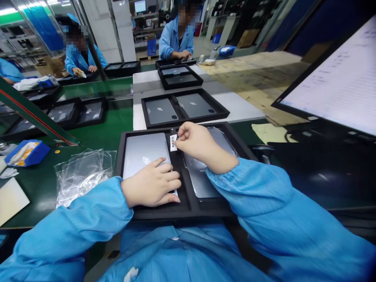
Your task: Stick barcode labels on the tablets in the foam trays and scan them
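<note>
My left hand (155,182) lies flat with fingers spread on a silver tablet (146,147) in the left compartment of a black foam tray (173,213). A bit of white shows under its thumb side. My right hand (198,145) is closed in a pinch at a small white barcode label (172,142), above the tray's middle divider. Its fingertips partly cover the label's edge. Below the right wrist, a second tablet (202,182) rests in the right compartment, its upper part under shiny clear film and partly hidden by my hand and sleeve.
Clear plastic bags (84,176) lie left of the tray, near a blue bin (28,152). Ahead, another black tray (185,121) holds two tablets. A monitor (337,82) leans in at the right above yellow paper (270,133). Co-workers in blue (176,39) sit beyond.
</note>
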Tool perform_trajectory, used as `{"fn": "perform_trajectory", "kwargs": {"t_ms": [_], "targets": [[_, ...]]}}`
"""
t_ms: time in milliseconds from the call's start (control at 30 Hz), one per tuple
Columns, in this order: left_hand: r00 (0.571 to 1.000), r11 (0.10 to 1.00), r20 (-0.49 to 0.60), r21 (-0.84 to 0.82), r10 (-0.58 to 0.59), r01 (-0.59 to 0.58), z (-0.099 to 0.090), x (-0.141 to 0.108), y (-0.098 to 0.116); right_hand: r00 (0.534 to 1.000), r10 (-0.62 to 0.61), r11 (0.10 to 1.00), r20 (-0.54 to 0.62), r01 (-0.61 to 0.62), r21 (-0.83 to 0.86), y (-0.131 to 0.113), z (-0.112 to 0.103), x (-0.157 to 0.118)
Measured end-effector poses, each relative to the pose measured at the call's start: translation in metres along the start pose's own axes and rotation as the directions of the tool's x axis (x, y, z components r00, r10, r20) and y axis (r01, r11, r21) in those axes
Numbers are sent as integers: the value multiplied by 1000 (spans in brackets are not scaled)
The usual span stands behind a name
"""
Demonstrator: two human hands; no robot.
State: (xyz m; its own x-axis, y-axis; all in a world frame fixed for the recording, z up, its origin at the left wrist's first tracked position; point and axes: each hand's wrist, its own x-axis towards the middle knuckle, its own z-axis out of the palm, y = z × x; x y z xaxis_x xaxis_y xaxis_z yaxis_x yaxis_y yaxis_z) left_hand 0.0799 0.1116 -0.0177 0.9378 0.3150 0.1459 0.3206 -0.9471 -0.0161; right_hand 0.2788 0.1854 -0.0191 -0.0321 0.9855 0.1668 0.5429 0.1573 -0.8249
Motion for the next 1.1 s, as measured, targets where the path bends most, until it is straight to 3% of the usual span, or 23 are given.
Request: {"fn": "perform_trajectory", "kwargs": {"t_ms": [67, 100, 200, 267, 333, 400, 467, 533, 600, 633, 700, 833, 933, 1033, 1100], "targets": [[984, 999, -177, -33, -5, -1, -12, -5, -2, 1000, 26, 999, 13, -27, 27, -1, 7, -3], [954, 997, -297, -78, -33, 10, -17, -10, -3, 998, 46, 997, 44, -48, 53, -2, 12, -7], [771, 973, -606, -219, -193, 71, -29, -30, -5, 976, 45, 991, 214, -70, 111, -9, 34, -23], [669, 962, -696, -244, -261, 121, -32, -40, -6, 958, -32, 997, 286, 11, 75, -16, 45, -32], [642, 960, -716, -230, -276, 157, -33, -44, -6, 933, -125, 991, 337, 135, -7, -22, 48, -34], [685, 964, -679, -206, -264, 167, -34, -40, -4, 913, -173, 969, 370, 224, -100, -27, 37, -30], [773, 971, -589, -177, -236, 161, -35, -30, 0, 938, -196, 950, 285, 254, -181, -32, 12, -25], [891, 981, -415, -139, -184, 138, -32, -19, 3, 965, -258, 948, 54, 264, -179, -38, -21, -26], [981, 991, -161, -101, -109, 93, -26, -9, 5, 923, -331, 944, -198, 323, -69, -43, -58, -40], [996, 994, -37, -86, -77, 74, -23, -5, 5, 891, -351, 930, -286, 367, 1, -43, -75, -52], [994, 997, 99, -64, -39, 45, -19, 1, 6, 856, -348, 902, -381, 417, 113, -40, -104, -83], [992, 989, 23, -79, -123, 125, -24, 33, 16, 883, -223, 922, -414, 329, 204, -14, -134, -133], [968, 964, 59, -92, -245, 250, -24, 86, 40, 914, -119, 932, -389, 237, 273, 9, -140, -143], [951, 961, 158, -36, -266, 275, -8, 143, 64, 933, -71, 917, -353, 200, 345, 21, -141, -141], [935, 956, 205, 25, -290, 292, 4, 166, 71, 940, -60, 916, -336, 185, 355, 25, -142, -141]]}}
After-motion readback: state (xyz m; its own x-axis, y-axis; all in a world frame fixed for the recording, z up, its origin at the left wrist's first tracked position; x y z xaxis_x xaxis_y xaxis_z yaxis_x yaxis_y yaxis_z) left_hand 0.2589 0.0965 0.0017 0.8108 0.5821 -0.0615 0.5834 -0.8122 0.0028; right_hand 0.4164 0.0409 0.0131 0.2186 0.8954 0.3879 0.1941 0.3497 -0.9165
